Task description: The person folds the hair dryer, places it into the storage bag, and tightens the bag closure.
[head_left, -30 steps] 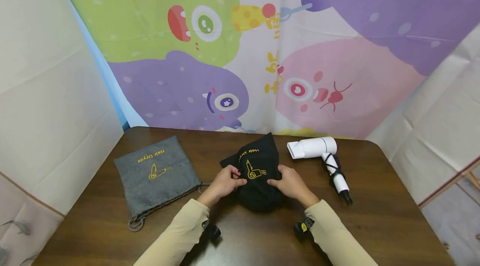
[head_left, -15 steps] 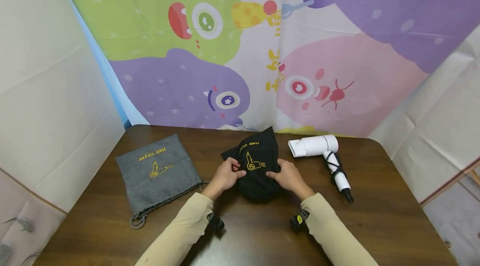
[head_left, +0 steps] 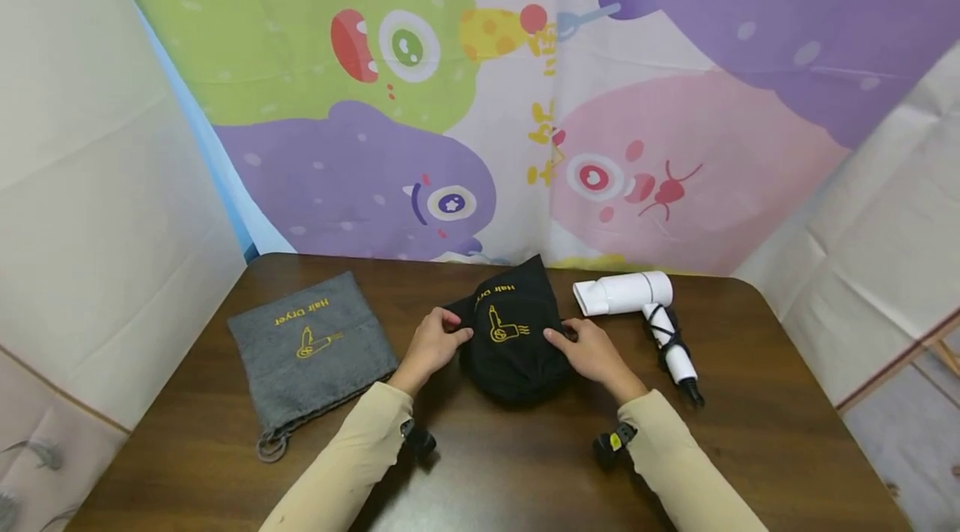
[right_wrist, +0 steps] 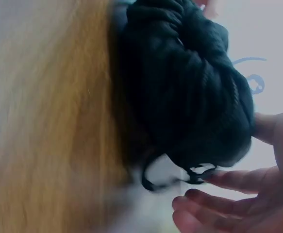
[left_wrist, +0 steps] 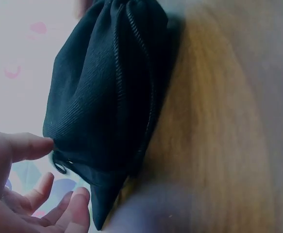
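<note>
A black drawstring pouch with a yellow hair dryer print lies bulging at the middle of the table in the head view. Its gathered mouth and cords face the wrist cameras. My left hand is at its left edge; in the left wrist view the thumb touches the cloth, while the other fingers are spread apart from it. My right hand holds the pouch's right side, thumb on top and index finger at a cord loop. What is inside the pouch is hidden.
A grey drawstring pouch marked "Hair Dryer" lies flat at left. To the right is a white hair dryer, its black cord wrapped around the handle. A cartoon-printed cloth hangs behind the wooden table.
Both hands have moved outward from the front of the black pouch to its sides. Its lower end looks wider. The grey pouch and the white hair dryer stay put.
</note>
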A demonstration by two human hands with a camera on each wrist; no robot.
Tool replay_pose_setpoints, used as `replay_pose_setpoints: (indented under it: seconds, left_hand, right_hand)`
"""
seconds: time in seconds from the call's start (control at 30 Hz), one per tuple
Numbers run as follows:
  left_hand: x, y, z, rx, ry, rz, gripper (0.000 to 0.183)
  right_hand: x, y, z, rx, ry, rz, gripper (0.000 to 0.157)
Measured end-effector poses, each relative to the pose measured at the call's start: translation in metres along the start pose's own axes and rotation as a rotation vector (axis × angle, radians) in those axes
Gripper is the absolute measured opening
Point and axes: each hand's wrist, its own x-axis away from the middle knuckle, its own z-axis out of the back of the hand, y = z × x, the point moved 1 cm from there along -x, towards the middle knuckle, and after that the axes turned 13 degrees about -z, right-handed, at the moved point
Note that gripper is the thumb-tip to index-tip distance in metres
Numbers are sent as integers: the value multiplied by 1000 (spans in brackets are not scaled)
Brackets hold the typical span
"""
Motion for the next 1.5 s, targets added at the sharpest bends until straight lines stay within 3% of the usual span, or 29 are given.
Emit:
replay_pose_setpoints:
  seconds: [0.33, 0.57, 0.77, 1.13, 1.5]
  left_hand:
    - [-19, 13, 5, 4, 56, -29, 23]
    - [-28, 29, -1, 13, 62, -70, 20]
    - [-36, 42, -6, 6, 56, -129, 19]
    - [-48, 64, -16, 17, 9, -225, 21]
    - [-59, 93, -39, 103, -61, -220, 26]
  right_hand:
    - [3, 14, 26, 17, 9, 3, 49]
    - [9, 20, 39, 15, -12, 6, 42]
    - [10, 23, 45, 28, 21, 24, 40]
    - [15, 25, 59, 56, 63, 58, 38]
    - [21, 35, 76, 98, 84, 48, 38]
